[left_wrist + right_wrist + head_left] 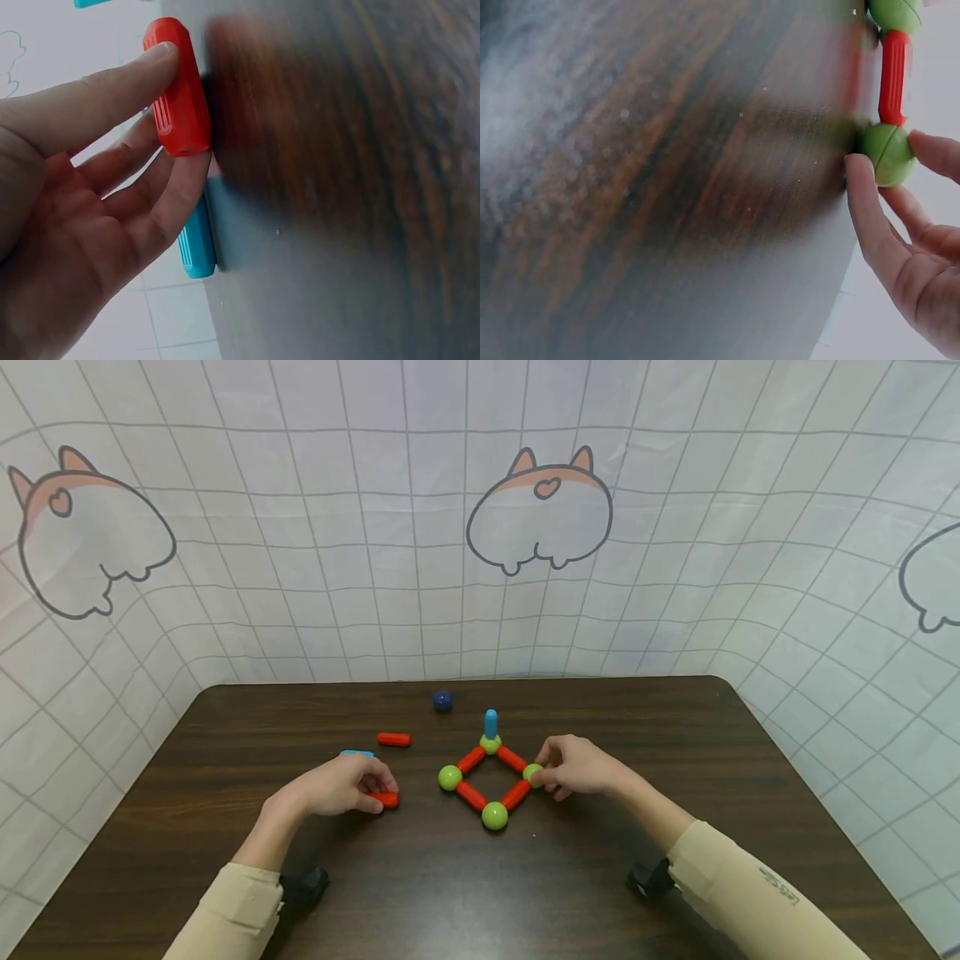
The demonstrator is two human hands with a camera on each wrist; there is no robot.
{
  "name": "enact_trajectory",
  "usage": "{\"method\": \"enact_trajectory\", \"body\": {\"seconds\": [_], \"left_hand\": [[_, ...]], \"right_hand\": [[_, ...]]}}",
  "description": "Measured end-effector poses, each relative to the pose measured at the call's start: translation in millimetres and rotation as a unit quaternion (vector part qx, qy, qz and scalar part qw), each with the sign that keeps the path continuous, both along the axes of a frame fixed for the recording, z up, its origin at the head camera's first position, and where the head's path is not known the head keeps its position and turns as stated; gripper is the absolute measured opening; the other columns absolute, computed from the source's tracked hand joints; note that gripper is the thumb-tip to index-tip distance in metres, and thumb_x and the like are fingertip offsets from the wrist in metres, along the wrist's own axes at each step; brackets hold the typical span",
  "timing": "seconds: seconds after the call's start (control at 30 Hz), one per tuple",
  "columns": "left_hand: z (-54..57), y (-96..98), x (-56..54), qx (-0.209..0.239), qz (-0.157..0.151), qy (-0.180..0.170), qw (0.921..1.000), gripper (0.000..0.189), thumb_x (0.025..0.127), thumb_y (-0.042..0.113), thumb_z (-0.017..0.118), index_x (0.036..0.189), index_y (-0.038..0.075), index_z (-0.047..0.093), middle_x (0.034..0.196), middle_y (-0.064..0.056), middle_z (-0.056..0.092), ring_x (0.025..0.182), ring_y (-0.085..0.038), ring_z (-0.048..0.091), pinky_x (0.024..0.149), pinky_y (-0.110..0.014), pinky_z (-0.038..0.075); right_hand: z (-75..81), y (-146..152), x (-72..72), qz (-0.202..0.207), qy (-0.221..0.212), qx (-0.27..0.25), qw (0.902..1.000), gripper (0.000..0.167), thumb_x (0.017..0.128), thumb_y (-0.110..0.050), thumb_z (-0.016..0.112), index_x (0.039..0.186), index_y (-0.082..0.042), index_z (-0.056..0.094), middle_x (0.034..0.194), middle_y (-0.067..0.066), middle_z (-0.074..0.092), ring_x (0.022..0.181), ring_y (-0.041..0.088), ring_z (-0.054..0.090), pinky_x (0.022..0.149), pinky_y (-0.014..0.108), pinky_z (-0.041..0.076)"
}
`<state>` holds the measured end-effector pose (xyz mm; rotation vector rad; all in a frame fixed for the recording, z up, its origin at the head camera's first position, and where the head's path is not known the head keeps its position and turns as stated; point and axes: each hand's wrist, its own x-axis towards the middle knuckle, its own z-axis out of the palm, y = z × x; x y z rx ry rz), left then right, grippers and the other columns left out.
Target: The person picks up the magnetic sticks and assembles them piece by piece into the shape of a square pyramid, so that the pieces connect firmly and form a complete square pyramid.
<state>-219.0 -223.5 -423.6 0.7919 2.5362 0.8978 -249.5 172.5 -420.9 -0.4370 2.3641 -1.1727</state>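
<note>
The left hand's (341, 785) grip is pinched on a red rod (387, 799), with the thumb laid along one face and fingers tucked behind the other; that's shown pretty clearly from the left wrist. The rod is held really low over the worktop (480, 902), out to the left of the diamond (471, 796) and well apart from it. Whether the wood is actually touched can't be told.

The diamond is made up of four red rods and four green balls, one ball per corner, and it's laid flat on the worktop. Its right ball (532, 772) is held by the right hand (577, 766), so that grip is taken too: the ball is caught between the fingertips. On the far ball (491, 746), a blue rod (491, 724) is stood upright.

As for the loose bits, a second blue rod (357, 752) is partly hidden behind the left hand, another red rod (393, 739) is set a little farther back, and a dark blue ball (442, 700) is parked near the back edge. Beige sleeves (232, 906) are worn on both arms, with something black (303, 887) seen by each cuff. Behind it all, a white backdrop (375, 527) is printed with a grid and cartoon animal rumps (540, 518).
</note>
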Motion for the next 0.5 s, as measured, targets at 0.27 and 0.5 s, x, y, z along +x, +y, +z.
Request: {"method": "enact_trajectory", "body": {"seconds": [0.27, 0.5], "left_hand": [[-0.7, 2.9, -4.1, 0.0, 0.009, 0.017, 0.9998, 0.016, 0.093, 0.006, 0.076, 0.107, 0.014, 0.073, 0.1, 0.007, 0.069, 0.094, -0.014, 0.064, 0.082, -0.035, 0.054], [-1.0, 9.9, -5.4, 0.029, 0.048, 0.043, 0.9975, 0.021, 0.093, 0.008, 0.077, 0.112, 0.014, 0.072, 0.101, 0.007, 0.068, 0.096, -0.015, 0.063, 0.085, -0.038, 0.053]], "right_hand": [[2.6, 3.3, -0.1, 0.041, 0.007, 0.006, 0.9991, 0.028, 0.094, -0.023, 0.078, 0.103, -0.001, 0.064, 0.086, 0.013, 0.069, 0.08, 0.027, 0.068, 0.073, 0.039, 0.061], [-0.7, -3.2, -10.9, 0.025, 0.032, -0.008, 0.9991, 0.035, 0.098, -0.024, 0.072, 0.119, 0.003, 0.063, 0.099, 0.009, 0.067, 0.086, 0.022, 0.067, 0.078, 0.038, 0.06]]}}
